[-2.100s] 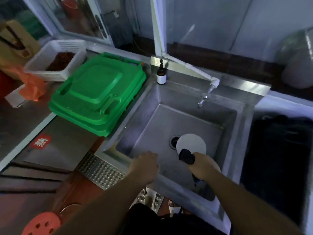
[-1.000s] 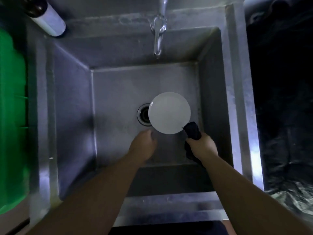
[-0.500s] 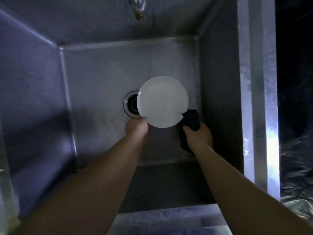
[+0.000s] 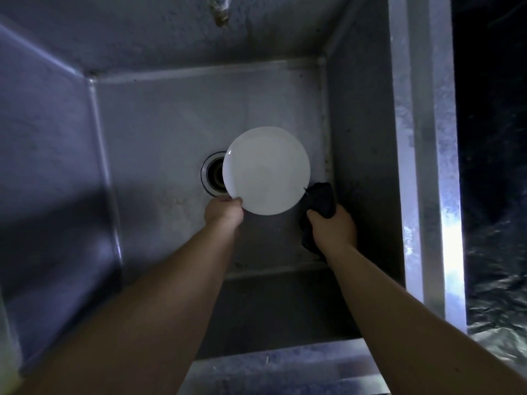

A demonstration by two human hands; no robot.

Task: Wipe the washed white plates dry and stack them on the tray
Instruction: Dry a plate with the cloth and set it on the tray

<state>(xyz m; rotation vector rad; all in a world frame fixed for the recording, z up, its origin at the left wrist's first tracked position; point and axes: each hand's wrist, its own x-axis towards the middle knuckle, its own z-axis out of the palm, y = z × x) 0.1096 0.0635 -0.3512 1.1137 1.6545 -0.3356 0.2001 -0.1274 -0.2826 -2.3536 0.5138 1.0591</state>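
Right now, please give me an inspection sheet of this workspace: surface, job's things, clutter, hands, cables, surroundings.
Surface: steel sink, basin floor bare around the drain.
Job's things: one white plate over the drain's right part; dark cloth at the plate's lower right edge. No tray in view.
Clutter: nothing seen.
Hands: left hand grips the plate's lower left rim; right hand grips the cloth.
Cables: nothing seen.
Surroundings: tap spout at the top edge; dark area right of the sink rim, too dim to tell.
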